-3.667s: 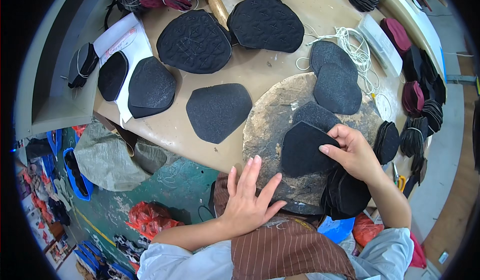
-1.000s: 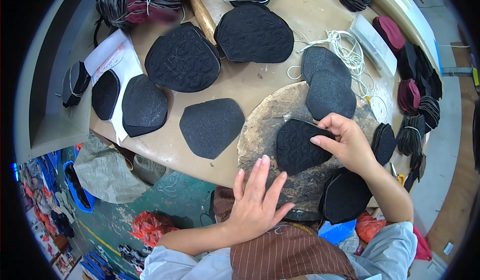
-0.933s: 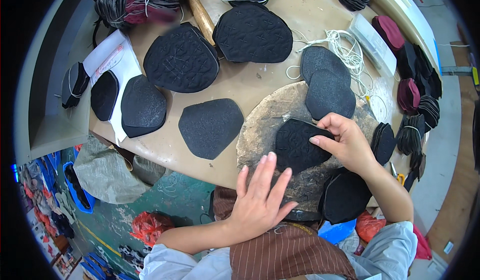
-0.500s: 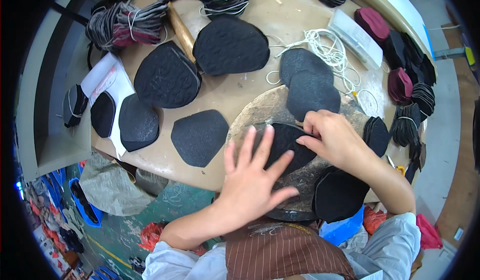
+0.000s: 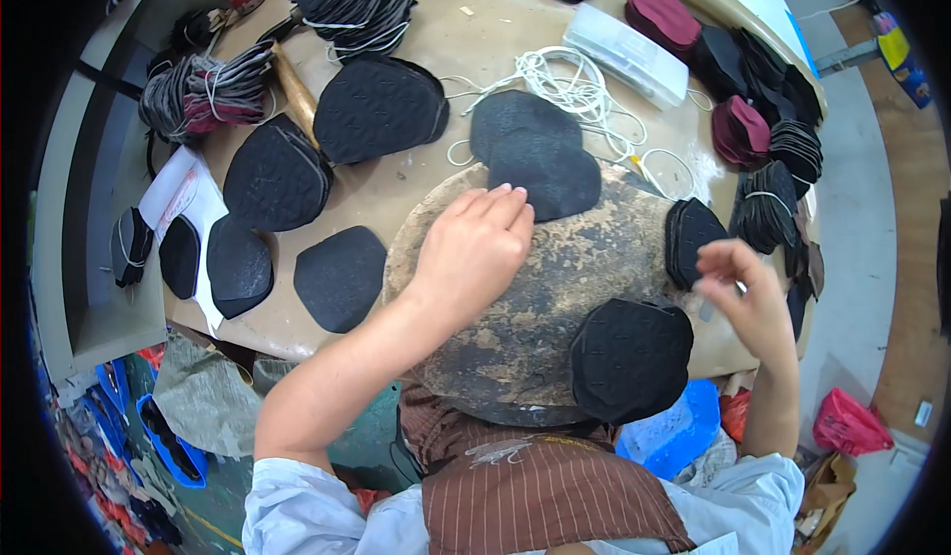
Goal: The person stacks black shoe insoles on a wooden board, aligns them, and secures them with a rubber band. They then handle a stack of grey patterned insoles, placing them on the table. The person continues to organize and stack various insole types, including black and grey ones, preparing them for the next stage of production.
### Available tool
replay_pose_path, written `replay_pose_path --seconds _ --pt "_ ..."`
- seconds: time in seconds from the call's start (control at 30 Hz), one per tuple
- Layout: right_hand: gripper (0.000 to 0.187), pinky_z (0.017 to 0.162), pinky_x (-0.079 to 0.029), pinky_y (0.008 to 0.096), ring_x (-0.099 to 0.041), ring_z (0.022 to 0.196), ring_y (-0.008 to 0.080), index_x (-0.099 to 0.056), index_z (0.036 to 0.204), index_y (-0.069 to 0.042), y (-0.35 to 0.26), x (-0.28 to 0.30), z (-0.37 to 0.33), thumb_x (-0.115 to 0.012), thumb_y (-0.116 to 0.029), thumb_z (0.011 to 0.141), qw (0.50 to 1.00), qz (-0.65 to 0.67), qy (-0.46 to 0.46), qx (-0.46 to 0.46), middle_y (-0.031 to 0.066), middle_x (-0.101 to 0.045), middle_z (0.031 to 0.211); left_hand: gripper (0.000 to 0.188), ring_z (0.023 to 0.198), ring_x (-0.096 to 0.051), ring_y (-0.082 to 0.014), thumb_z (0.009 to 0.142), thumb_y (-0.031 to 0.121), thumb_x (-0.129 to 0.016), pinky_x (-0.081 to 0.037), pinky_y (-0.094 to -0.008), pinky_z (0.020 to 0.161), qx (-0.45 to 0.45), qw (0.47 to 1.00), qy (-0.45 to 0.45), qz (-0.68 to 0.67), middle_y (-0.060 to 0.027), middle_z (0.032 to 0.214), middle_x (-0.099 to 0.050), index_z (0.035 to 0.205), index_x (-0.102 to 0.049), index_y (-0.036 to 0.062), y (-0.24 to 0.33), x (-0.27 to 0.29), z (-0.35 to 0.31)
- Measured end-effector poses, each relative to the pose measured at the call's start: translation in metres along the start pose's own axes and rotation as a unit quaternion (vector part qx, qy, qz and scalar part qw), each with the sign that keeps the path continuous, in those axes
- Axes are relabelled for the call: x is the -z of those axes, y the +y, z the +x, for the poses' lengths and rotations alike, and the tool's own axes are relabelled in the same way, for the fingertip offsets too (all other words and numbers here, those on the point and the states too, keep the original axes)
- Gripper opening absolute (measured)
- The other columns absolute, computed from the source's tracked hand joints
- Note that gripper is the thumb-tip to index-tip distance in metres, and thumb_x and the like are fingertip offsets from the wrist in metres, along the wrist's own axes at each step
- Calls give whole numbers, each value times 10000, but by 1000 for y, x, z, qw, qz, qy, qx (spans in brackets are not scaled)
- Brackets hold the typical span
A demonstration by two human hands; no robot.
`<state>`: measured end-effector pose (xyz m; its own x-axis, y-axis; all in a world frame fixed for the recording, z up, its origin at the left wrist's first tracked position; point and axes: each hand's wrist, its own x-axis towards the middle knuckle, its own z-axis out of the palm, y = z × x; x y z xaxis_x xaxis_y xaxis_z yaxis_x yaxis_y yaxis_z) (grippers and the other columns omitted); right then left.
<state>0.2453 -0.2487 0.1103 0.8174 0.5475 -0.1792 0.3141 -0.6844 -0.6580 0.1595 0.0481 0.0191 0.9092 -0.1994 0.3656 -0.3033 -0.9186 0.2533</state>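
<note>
My left hand lies palm down over the far left of a worn round board, its fingers close together. Its fingertips reach the near edge of a dark rounded flat piece, which overlaps a similar piece behind it. My right hand is raised at the board's right edge, fingers curled with a gap to the thumb. Beside it stands a small stack of black pieces. A small shiny spot shows among its fingers; I cannot tell what it is. A thicker black stack sits at the board's front right.
White cord lies tangled beside a clear plastic box. Leftward are more black pieces, stacks and a wooden handle. Maroon and black bundles line the right. A blue container is below the table edge.
The black piece between my hands has left the board's middle. My left hand has moved up toward the overlapping pieces, my right hand out to the right. The whole view has shifted.
</note>
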Motion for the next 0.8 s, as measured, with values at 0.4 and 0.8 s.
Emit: replay_pose_path --seconds 0.4,0.8 --pt "430 835 -459 346 -566 915 270 -564 1175 -7 60 -2 19 -709 -118 787 982 -150 98 -57 145 -561 994 110 854 -623 -262 712 66 -650 -492 -366 792 96 988 -105 65 -90 909 -617 800 -614 10 42 24 -24" --pt "449 831 -452 382 -557 952 329 -533 1133 -18 51 -7 15 -738 -87 739 957 -238 168 -21 160 -557 1027 149 787 -626 -233 724 49 -704 -524 -333 698 69 995 11 -76 -60 887 -634 868 -681 25 23 14 -44"
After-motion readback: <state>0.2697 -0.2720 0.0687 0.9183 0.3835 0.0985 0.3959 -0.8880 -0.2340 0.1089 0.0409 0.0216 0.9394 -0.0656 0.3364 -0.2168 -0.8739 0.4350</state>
